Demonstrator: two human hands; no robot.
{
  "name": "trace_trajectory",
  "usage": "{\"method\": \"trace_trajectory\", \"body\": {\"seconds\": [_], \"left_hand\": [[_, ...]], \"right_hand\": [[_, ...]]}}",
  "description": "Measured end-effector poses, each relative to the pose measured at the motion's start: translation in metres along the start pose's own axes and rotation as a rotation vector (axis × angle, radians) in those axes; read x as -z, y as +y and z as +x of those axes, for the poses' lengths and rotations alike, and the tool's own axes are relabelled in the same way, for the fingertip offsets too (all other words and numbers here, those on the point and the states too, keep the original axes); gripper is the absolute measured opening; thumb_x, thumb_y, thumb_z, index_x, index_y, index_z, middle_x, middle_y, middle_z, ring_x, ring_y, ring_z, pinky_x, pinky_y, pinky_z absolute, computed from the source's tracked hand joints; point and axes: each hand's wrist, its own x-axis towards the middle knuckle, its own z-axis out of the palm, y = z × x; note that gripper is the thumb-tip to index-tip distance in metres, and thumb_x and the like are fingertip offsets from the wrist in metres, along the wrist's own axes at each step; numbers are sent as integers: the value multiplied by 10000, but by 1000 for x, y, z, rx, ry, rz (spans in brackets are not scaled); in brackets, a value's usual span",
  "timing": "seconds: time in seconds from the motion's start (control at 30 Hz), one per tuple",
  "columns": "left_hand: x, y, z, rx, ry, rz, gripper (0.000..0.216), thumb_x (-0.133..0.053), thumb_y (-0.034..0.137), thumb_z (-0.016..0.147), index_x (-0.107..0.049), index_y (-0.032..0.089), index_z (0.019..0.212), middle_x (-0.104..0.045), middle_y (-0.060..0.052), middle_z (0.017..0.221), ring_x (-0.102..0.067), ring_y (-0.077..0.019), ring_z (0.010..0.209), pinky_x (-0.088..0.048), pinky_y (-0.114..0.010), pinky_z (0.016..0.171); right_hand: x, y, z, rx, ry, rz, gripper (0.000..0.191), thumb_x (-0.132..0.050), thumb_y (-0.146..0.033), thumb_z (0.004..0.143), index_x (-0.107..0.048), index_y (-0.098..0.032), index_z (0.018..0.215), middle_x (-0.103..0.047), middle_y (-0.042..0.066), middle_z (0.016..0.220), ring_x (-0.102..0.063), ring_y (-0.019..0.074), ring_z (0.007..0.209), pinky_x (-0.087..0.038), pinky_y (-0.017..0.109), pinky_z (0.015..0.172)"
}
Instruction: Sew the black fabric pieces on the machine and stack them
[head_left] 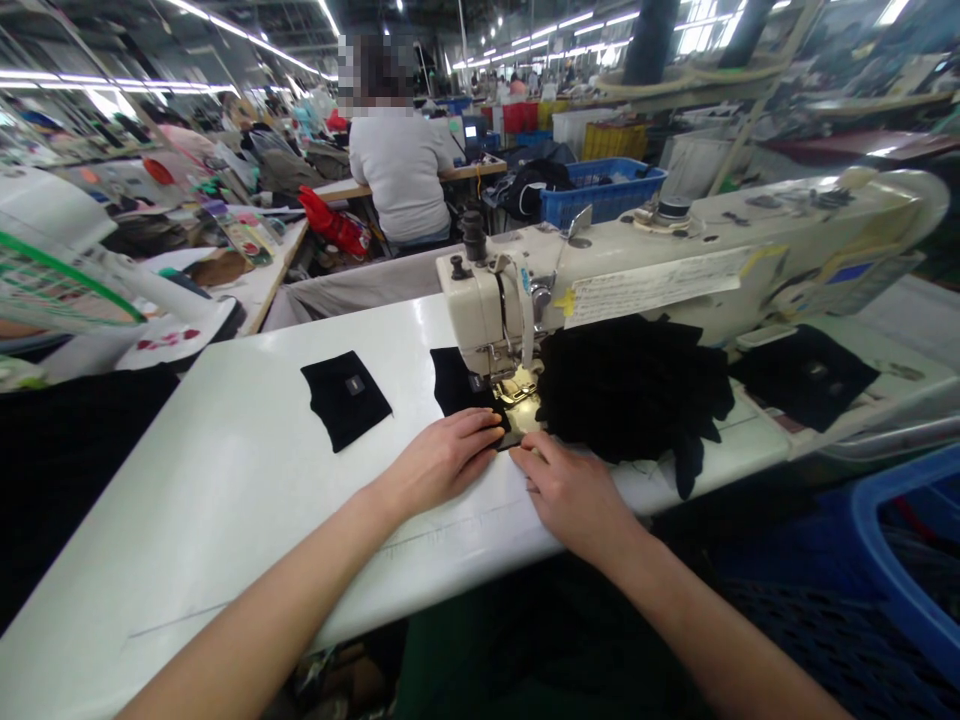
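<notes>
A black fabric piece lies under the head of the sewing machine, with a small grey label near the needle. My left hand rests on this piece just left of the needle, its fingers stretched out over the cloth. At the front edge of the same piece, my right hand has its fingers curled and pinched together; the exact grip is partly hidden. A second black piece with a label lies flat on the white table to the left.
A heap of black fabric pieces lies right of the needle, and another labelled piece farther right. A blue crate stands at the lower right. A white fan is at the left; a person sits ahead.
</notes>
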Motion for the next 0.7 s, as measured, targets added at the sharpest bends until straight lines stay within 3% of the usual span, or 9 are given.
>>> {"method": "trace_trajectory", "body": {"seconds": [0.23, 0.37, 0.6, 0.7], "left_hand": [[2, -14, 7, 12, 29, 11, 285, -477, 242, 1008, -683, 136, 1175, -644, -149, 1261, -623, -248, 1196, -564, -423, 1022], [2, -23, 11, 16, 31, 18, 288, -473, 232, 1002, -678, 149, 1186, -642, -138, 1253, -628, -244, 1181, -570, -413, 1007], [5, -36, 17, 25, -7, 24, 302, -451, 216, 1004, -664, 120, 1195, -631, -146, 1277, -597, -249, 1223, -532, -413, 1055], [6, -37, 19, 33, -13, 23, 302, -440, 213, 1006, -671, 137, 1184, -641, -136, 1264, -612, -237, 1201, -533, -411, 1054]], "right_hand": [[17, 3, -16, 61, 197, 69, 331, -530, -61, 838, -655, -181, 1120, -680, 78, 1144, -664, 172, 768, -483, 273, 615], [27, 11, -22, 53, 359, 98, 327, -458, -64, 890, -662, -159, 1128, -681, 86, 1137, -670, 163, 765, -477, 275, 596], [38, 23, -25, 28, 457, 68, 312, -448, -92, 944, -692, -149, 1130, -702, 71, 1092, -694, 154, 807, -498, 256, 609], [50, 39, -25, -57, 588, -13, 278, -478, -115, 959, -702, -159, 1117, -712, 61, 1102, -701, 157, 837, -516, 261, 647]]}}
